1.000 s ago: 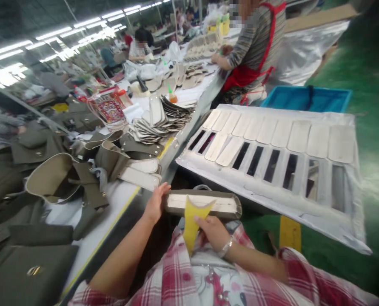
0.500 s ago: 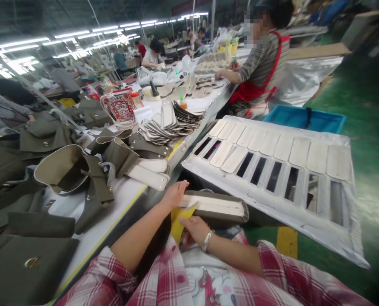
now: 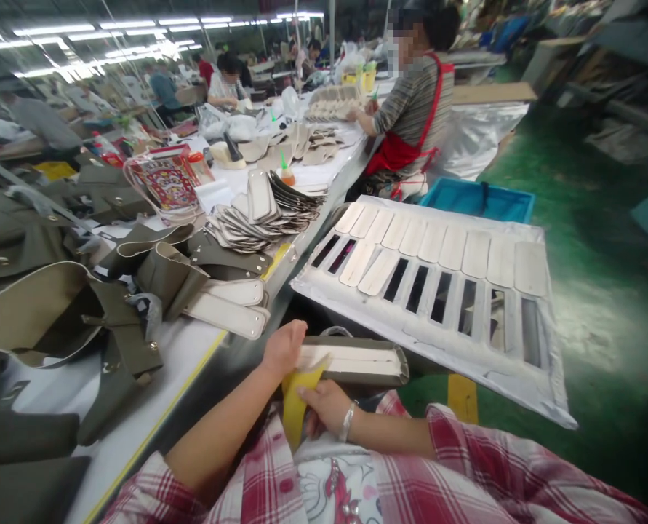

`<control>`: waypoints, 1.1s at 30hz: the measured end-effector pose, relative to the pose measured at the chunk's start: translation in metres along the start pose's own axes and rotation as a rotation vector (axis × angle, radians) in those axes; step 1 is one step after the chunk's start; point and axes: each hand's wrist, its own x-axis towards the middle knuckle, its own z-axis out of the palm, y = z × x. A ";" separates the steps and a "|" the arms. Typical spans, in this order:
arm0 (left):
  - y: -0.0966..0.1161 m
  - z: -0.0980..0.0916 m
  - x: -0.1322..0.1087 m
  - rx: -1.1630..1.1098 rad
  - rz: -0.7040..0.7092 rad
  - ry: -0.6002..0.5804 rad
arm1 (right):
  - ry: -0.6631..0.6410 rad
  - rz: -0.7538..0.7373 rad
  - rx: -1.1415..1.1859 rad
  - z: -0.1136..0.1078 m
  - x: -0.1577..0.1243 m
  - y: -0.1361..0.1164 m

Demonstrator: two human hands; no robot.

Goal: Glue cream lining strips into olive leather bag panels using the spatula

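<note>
While a seated person in a red-and-white plaid shirt (image 3: 258,480) works at the edge of a long desk (image 3: 154,389), both forearms reach in toward the lap. The right hand (image 3: 324,407), a silver bracelet (image 3: 348,422) at its wrist, is closed around a flat yellow plastic piece (image 3: 295,404), which stands nearly upright with its upper end against the cream face of the olive bag panel (image 3: 350,356). That panel lies crosswise just in front of the person, over the lap, with a cream strip (image 3: 345,359) along its face. The left hand (image 3: 284,349) sits on the panel's near end, but the fingers are turned away, so nobody could say whether it grips or merely rests there.

To the left, the desk carries olive bag bodies with cream linings (image 3: 34,313) and a fanned heap of small cream-and-grey pieces (image 3: 263,215), with a glue bottle (image 3: 286,175) just behind it. To the right, a white slotted board (image 3: 427,298) is tilted beside the desk, with rows of cream strips (image 3: 438,247) laid across it. Beyond that board sits a blue tray (image 3: 476,200) on the green floor (image 3: 590,291). A co-worker in a striped top and red apron (image 3: 411,109) sits farther along the desk, both hands down at a pile of pale pieces (image 3: 329,105).
</note>
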 end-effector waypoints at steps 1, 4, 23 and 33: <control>-0.006 -0.003 -0.002 -0.094 -0.052 0.026 | 0.010 -0.073 -0.041 -0.003 -0.007 -0.001; -0.026 -0.009 -0.014 -0.557 -0.303 0.120 | 0.159 -0.424 -0.204 -0.022 -0.031 -0.012; 0.000 -0.078 0.041 -0.359 -0.091 0.077 | -0.340 -0.187 -1.426 -0.069 0.045 -0.170; -0.022 -0.022 0.061 0.195 -0.004 -0.281 | -0.410 -0.612 -1.981 -0.057 0.099 -0.163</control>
